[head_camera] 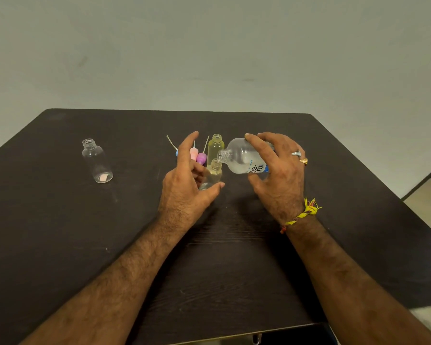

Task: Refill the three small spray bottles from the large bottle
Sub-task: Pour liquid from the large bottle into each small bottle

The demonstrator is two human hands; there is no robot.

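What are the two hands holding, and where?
The right hand grips the large bottle round its body, tipped sideways. The left hand steadies a small bottle by its side.

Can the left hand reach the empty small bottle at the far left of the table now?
Probably yes: nothing lies between the left hand and the empty bottle, but it must first release the small bottle it steadies.
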